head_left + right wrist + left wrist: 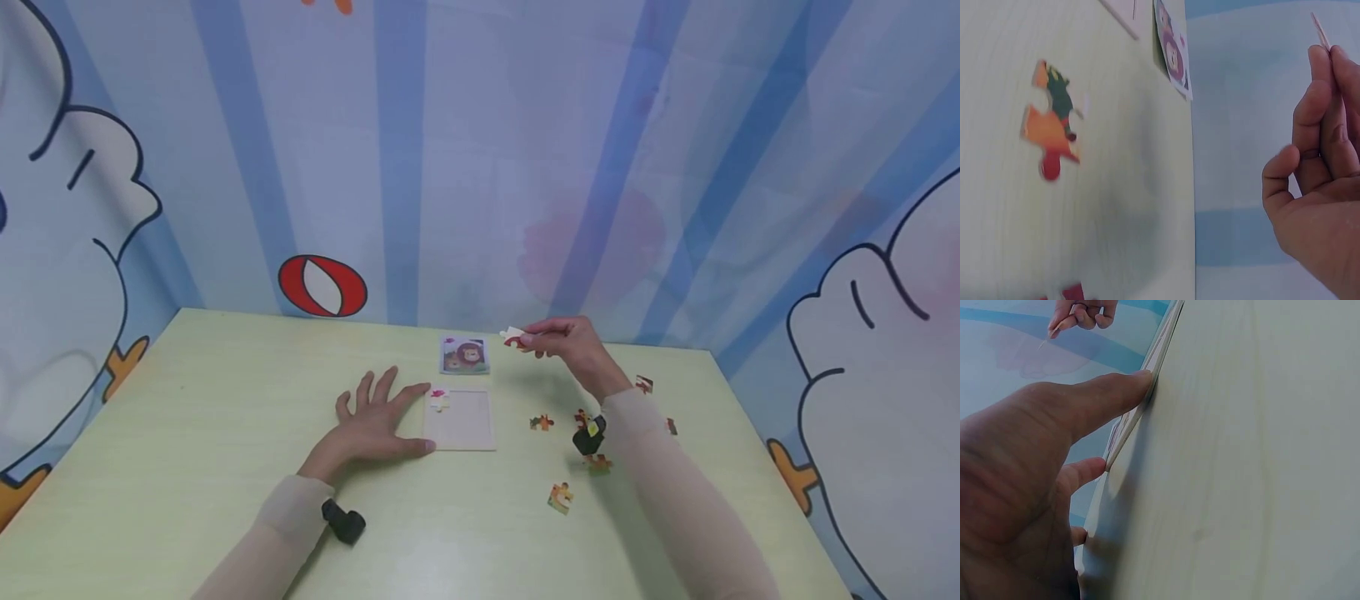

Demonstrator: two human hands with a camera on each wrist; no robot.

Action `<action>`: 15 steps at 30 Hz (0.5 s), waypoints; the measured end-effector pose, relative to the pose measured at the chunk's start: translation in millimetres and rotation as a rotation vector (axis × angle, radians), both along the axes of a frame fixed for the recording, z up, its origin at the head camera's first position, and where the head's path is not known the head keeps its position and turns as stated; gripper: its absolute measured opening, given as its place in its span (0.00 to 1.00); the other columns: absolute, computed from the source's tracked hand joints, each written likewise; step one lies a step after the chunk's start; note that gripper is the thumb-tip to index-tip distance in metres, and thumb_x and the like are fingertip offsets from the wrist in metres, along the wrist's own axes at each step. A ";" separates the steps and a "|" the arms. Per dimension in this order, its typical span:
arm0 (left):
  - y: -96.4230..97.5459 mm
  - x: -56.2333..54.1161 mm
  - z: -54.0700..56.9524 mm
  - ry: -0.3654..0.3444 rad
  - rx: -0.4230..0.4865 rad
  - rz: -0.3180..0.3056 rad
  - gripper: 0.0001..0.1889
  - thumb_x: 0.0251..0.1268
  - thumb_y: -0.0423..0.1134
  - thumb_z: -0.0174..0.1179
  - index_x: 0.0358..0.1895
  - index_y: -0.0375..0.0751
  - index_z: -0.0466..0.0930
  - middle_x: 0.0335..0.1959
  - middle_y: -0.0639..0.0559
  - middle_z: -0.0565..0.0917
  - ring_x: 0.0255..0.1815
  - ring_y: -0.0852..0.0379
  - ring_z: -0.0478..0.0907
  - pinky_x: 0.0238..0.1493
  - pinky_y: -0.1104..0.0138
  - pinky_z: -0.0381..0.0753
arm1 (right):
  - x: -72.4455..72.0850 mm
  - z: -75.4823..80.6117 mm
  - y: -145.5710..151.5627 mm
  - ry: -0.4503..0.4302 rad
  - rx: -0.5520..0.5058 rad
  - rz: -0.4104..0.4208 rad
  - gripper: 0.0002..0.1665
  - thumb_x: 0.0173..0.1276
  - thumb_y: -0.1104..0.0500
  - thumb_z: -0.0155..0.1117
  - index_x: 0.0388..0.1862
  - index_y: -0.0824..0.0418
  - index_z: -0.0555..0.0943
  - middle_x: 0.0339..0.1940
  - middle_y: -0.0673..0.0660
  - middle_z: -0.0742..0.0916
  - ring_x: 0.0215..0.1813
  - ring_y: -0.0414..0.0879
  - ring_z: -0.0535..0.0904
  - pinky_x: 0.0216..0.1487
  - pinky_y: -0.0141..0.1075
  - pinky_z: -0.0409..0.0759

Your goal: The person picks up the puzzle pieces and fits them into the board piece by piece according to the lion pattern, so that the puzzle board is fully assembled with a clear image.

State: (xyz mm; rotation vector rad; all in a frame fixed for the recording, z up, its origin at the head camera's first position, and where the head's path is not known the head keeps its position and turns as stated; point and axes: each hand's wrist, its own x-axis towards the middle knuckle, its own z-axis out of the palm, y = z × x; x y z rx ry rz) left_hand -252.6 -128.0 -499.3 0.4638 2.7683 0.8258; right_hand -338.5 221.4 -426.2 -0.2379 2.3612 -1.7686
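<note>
On the pale table [165, 467], the left hand [375, 423], fingers spread, touches the edge of the tray [467, 431]. Aloft, the right hand [572, 346] pinches 1 piece [513, 337]; it looks light and stiff, tabs probably fragile, best gripped by its broad body.

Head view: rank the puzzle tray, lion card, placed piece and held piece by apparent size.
Puzzle tray
Lion card
Placed piece and held piece, the latter partly hidden: too alike to rank
</note>
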 end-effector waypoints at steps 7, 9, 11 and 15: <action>-1.3 -0.5 -4.5 0.010 -0.015 0.010 0.50 0.59 0.70 0.69 0.85 0.63 0.61 0.91 0.36 0.43 0.89 0.24 0.31 0.76 0.20 0.32 | -1.1 -11.1 -19.2 -0.112 -0.146 0.029 0.13 0.74 0.60 0.74 0.53 0.63 0.91 0.34 0.46 0.95 0.35 0.43 0.84 0.46 0.38 0.76; -0.8 -0.4 -2.7 0.004 -0.003 0.004 0.50 0.60 0.69 0.69 0.85 0.62 0.61 0.91 0.35 0.43 0.88 0.23 0.31 0.76 0.20 0.32 | -0.5 -13.1 -23.5 -0.133 -0.166 0.040 0.13 0.75 0.62 0.73 0.54 0.65 0.90 0.34 0.46 0.95 0.35 0.41 0.84 0.45 0.36 0.79; 0.2 0.3 0.4 -0.005 -0.002 0.000 0.50 0.59 0.69 0.69 0.85 0.61 0.61 0.90 0.34 0.43 0.88 0.23 0.31 0.76 0.19 0.32 | -0.1 -14.8 -27.9 -0.152 -0.181 0.050 0.11 0.75 0.63 0.72 0.52 0.65 0.91 0.34 0.47 0.95 0.37 0.40 0.86 0.45 0.34 0.82; 2.0 -0.4 2.0 -0.013 -0.013 0.002 0.50 0.60 0.67 0.70 0.85 0.59 0.61 0.90 0.34 0.43 0.88 0.23 0.31 0.77 0.20 0.32 | 1.1 -17.1 -36.2 -0.185 -0.187 0.058 0.06 0.74 0.65 0.72 0.43 0.58 0.94 0.33 0.47 0.95 0.33 0.38 0.82 0.39 0.33 0.76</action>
